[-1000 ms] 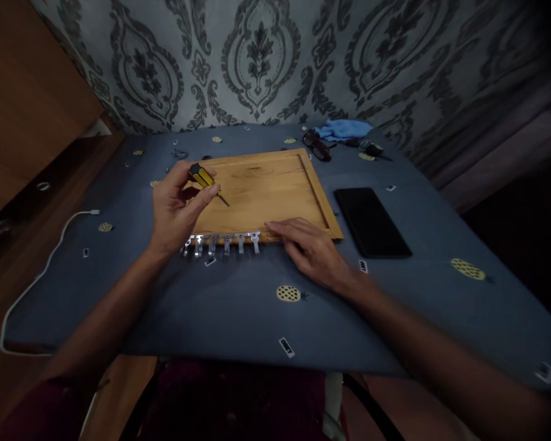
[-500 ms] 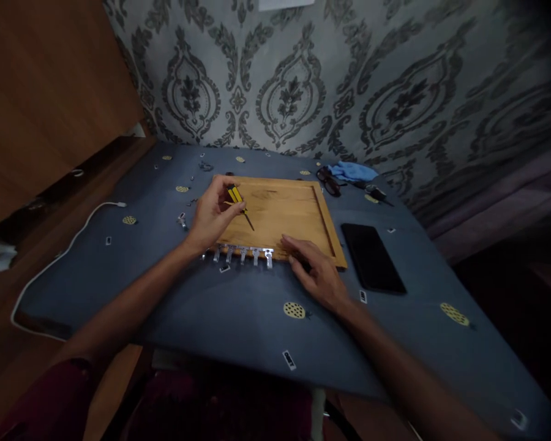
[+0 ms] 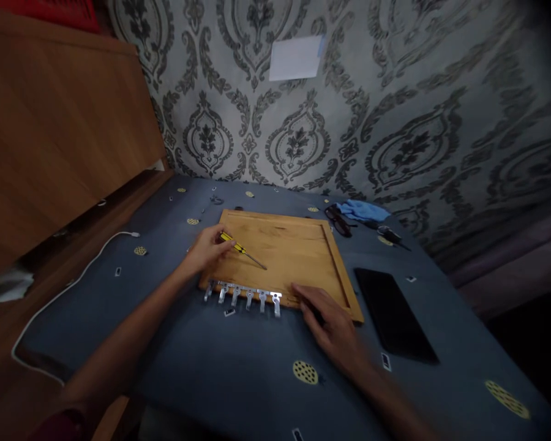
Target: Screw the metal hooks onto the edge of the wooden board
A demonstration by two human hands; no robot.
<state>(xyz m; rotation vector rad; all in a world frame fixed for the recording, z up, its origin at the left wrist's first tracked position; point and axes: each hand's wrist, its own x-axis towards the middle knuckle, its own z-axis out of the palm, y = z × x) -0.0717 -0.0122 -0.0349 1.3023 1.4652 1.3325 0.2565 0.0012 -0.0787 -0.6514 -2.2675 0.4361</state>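
A wooden board with a raised rim [image 3: 280,245] lies on the blue patterned tablecloth. Several small metal hooks [image 3: 249,299] line its near edge. Over the board's left part, my left hand [image 3: 208,248] grips a screwdriver [image 3: 243,250] with a yellow and black handle, its shaft pointing right and down over the wood. My right hand [image 3: 328,321] rests at the near right edge of the board, fingers apart and holding nothing, just right of the last hook.
Right of the board lies a black phone [image 3: 395,314]. Sunglasses [image 3: 338,220], a blue cloth [image 3: 362,211] and keys [image 3: 389,234] sit at the back right. A white cable [image 3: 80,274] runs along the left. Behind stands a patterned wall with a white paper [image 3: 296,58].
The view has tilted up, so the table sits lower in the picture. The screwdriver in my left hand has swung to a flatter angle. My right hand stays by the board's near edge.
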